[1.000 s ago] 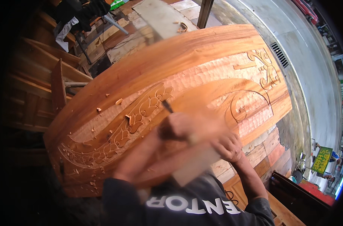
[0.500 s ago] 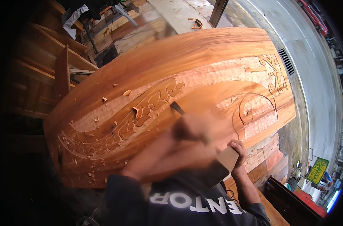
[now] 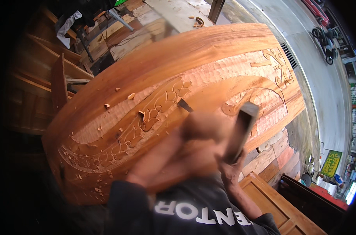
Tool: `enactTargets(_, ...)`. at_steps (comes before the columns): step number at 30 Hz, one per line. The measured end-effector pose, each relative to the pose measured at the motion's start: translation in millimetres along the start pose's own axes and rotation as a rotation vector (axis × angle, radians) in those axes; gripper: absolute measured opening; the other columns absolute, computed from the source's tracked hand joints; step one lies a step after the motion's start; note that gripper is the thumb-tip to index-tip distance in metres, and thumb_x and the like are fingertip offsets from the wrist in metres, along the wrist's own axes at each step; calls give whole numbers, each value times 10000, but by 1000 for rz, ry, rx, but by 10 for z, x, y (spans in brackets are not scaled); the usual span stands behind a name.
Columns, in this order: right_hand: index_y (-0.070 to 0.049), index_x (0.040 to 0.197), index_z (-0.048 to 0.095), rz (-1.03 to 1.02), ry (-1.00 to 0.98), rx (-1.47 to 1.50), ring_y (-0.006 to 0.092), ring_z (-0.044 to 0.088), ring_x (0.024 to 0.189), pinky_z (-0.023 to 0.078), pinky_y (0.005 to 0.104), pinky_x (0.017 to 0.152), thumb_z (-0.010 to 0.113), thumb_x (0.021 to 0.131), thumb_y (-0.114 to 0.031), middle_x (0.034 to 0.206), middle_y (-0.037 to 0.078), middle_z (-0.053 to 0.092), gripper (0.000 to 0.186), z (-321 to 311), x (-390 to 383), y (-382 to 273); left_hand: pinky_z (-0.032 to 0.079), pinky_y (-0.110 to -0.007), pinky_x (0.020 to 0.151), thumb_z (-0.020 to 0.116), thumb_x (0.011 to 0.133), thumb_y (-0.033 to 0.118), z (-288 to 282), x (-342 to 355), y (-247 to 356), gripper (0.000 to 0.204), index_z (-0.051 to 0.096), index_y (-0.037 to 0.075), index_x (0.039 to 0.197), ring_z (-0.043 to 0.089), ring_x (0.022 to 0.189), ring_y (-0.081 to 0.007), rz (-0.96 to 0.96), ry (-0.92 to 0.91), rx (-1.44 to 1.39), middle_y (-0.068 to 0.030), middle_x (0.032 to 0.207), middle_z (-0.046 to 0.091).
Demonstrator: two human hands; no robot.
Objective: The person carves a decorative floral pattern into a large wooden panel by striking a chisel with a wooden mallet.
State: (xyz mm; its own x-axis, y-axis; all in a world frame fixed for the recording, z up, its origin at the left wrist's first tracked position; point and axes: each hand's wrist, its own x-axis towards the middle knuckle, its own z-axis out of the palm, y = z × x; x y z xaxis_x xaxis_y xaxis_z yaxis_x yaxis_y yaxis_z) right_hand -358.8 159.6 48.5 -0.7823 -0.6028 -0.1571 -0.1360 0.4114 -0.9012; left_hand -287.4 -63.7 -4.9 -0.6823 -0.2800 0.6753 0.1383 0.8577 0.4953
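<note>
A large wooden panel with carved floral and scroll relief lies before me. My left hand, blurred, is closed around a chisel; its flat dark blade points away to the upper left, its tip at the lower edge of the carved flower band. The chisel's handle is hidden in the fist. Just to the right, my right hand grips a block-shaped mallet, raised upright and smeared by motion. It appears in front of the scroll carving; whether it touches the chisel I cannot tell.
Wood chips are scattered over the panel's left half. Wooden boards stand at the left, and a panelled door lies at lower right. Beyond a drain grate runs a road with a motorcycle.
My right hand has swung the mallet from low beside my body up and to the left, toward the left fist. The chisel stays at nearly the same spot on the panel.
</note>
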Motion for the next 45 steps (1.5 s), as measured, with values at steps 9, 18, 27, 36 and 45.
enactTargets(9, -72, 1202, 517, 132, 231, 415, 121, 574, 771, 507, 279, 683, 825, 871, -75, 994, 32, 563, 452, 209, -186, 27, 488, -369, 527, 727, 740, 153, -13, 124, 20, 123, 627, 161, 811, 601, 596, -220, 43, 74, 65, -12, 695, 572)
enactTargets(18, -75, 1226, 505, 356, 156, 562, 137, 618, 805, 531, 287, 727, 796, 868, -72, 978, 35, 603, 462, 306, -295, 49, 459, -363, 513, 735, 772, 200, 71, 56, 9, 119, 620, 179, 789, 581, 579, -206, 23, 18, 168, -4, 654, 499)
enactTargets(27, -22, 1118, 582, 292, 244, 709, 151, 626, 734, 543, 308, 662, 772, 897, -145, 822, 54, 611, 316, 224, -272, 129, 467, -371, 529, 711, 806, 231, 91, -8, -47, 115, 605, 187, 815, 599, 602, -218, 22, -47, 192, -7, 677, 522)
enactTargets(36, -59, 1279, 479, 428, 110, 617, 142, 612, 693, 539, 290, 653, 809, 872, -112, 949, 41, 584, 527, 372, -160, 148, 455, -375, 539, 692, 828, 218, 46, -11, -96, 123, 588, 180, 774, 591, 613, -219, 12, -14, 161, -13, 676, 507)
enactTargets(45, -69, 1227, 457, 450, -16, 510, 120, 615, 947, 525, 279, 830, 832, 861, -82, 1000, 32, 585, 524, 514, -275, -123, 464, -369, 510, 729, 794, 225, -165, 90, -9, 160, 589, 155, 760, 594, 597, -224, 21, -68, 145, -13, 665, 511)
